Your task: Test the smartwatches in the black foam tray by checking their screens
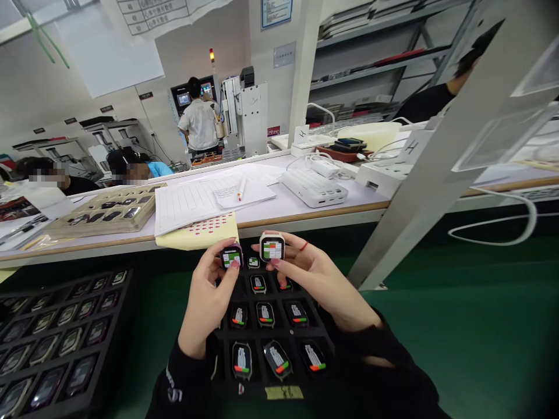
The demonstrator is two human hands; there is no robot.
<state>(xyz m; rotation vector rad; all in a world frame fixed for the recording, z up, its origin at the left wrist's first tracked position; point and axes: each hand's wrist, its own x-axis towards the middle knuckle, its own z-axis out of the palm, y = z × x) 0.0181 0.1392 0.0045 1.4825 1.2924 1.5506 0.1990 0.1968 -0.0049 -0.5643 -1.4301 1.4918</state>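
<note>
The person's left hand (205, 305) was closed in a narrow pinch on a dark-cased square smartwatch (231, 256), thumb and fingers gripping its edges, its lit screen showing coloured blocks. The right hand (308, 280) pinched a pale-cased square smartwatch (272, 248) in the same narrow way, its screen showing a green-and-white grid. The two watches were held just beside each other, above the far end of a black foam tray (290, 333). Its pockets held rows of similar smartwatches (265, 314), each screen lit with a pale figure and a red-and-green bar. A yellow label (283, 393) lay at the near edge of that tray. A second black tray (126, 279), also filled with watches, sat at the lower left of the frame on a dark green mat (458, 326).

Beyond the hands, a yellow sheet printed with red dots (196, 233) overhung the edge of a long white table (279, 201). Ruled white papers (192, 203) lay on the table at centre, and a white multi-port charging box (313, 187) stood to their right. A beige tray of dark watches (105, 209) sat at the left. At the upper centre of the frame, a co-worker in a white shirt (198, 119) stood facing a machine with lit screens (192, 99).
</note>
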